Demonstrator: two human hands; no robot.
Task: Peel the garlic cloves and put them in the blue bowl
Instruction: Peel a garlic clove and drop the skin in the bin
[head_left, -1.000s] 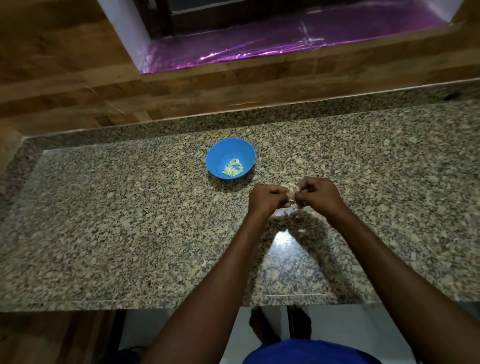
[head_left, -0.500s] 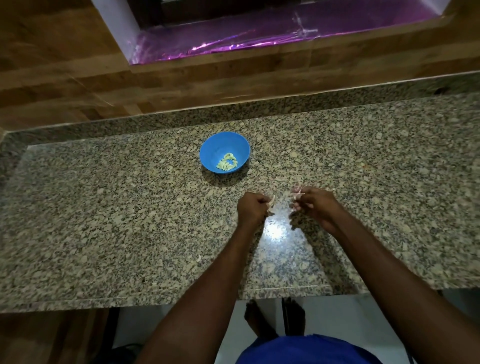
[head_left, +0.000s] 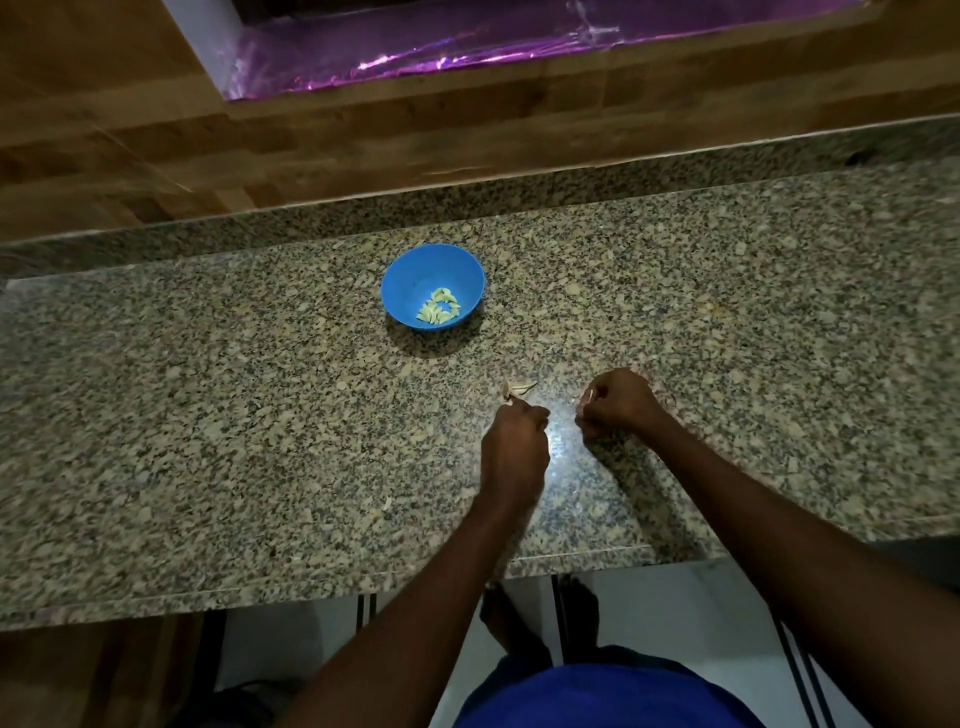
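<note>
Two hands: I see both low over the granite counter (head_left: 208, 415), apart from each other.
left hand (head_left: 514, 447): fingers curled, pinching a garlic piece (head_left: 517, 389) at its far side.
right hand (head_left: 618, 400): fingers curled together; contents too small, cannot tell.
blue bowl (head_left: 415, 275): far-left of hands, well apart.
peeled cloves (head_left: 439, 309): small pile inside bowl.

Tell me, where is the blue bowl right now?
In the head view the blue bowl sits on the granite counter, beyond the left hand and slightly to its left, with peeled garlic cloves inside.
</note>
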